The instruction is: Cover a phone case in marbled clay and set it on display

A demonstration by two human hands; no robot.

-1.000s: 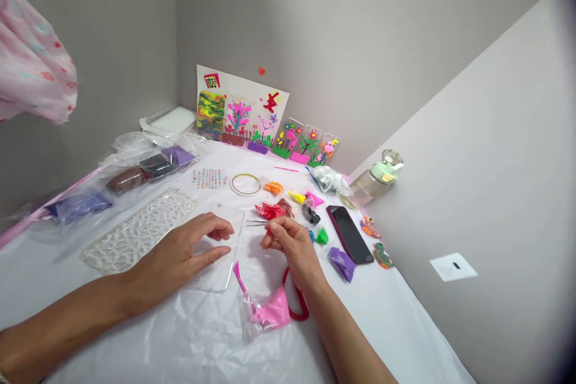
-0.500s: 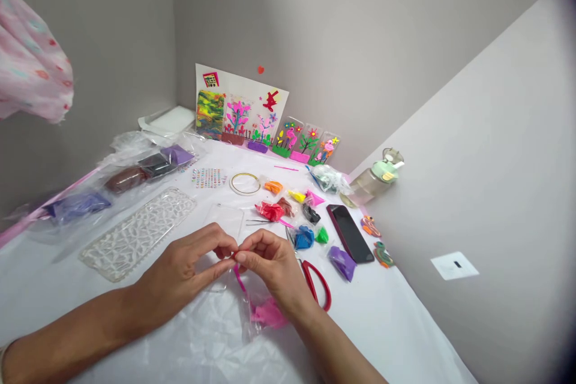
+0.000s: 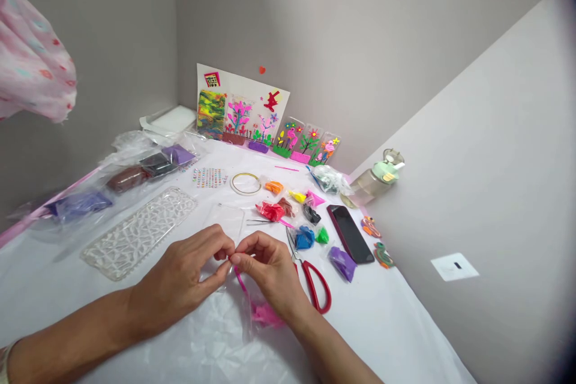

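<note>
My left hand (image 3: 184, 276) and my right hand (image 3: 267, 270) meet fingertip to fingertip above a clear phone case (image 3: 225, 225) on the white table (image 3: 387, 318). Both pinch a tiny piece that I cannot make out. Under my right hand lies a clear bag of pink clay (image 3: 265, 313) with a pink strip (image 3: 240, 279) sticking out. Red-handled scissors (image 3: 315, 285) rest just right of my right hand.
Small bags of coloured clay (image 3: 292, 210), a dark phone (image 3: 350, 233), a tape ring (image 3: 245, 183), a sticker sheet (image 3: 209, 177) and a patterned clear tray (image 3: 139, 232) lie around. Decorated cases (image 3: 306, 144) lean on the back wall; a bottle (image 3: 375, 183) stands right. Pink cloth (image 3: 31, 66) hangs left.
My right hand came back from the clay bags to meet my left hand. The scissors now show beside it. In the last half second the hands barely moved.
</note>
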